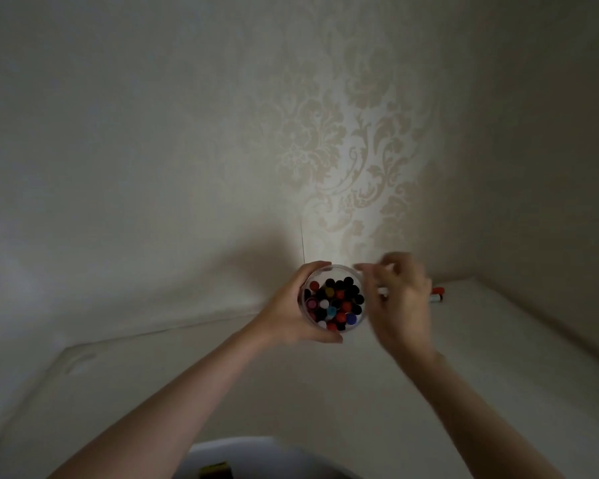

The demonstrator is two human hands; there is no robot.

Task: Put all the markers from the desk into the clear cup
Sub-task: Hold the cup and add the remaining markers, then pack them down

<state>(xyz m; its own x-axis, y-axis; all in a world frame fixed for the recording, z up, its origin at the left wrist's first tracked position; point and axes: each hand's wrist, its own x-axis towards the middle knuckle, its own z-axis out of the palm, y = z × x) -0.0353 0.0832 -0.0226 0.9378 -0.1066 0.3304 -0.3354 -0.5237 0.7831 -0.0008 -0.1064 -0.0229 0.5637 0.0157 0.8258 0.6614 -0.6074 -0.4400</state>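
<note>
My left hand (293,305) wraps around the clear cup (325,268) and holds it above the white desk (291,392). The cup is packed with several upright markers (334,302), their red, black, blue, pink and white caps facing me. My right hand (400,299) hovers just right of the cup's rim, blurred by motion, fingers curled and apart. Whether it holds anything I cannot make out. One marker with a red-orange cap (437,294) lies on the desk behind my right hand, near the wall corner.
Patterned wallpaper (360,150) closes the desk off at the back and on the right. A white rounded object with a dark and yellow item on it (218,470) shows at the bottom edge. The room is dim.
</note>
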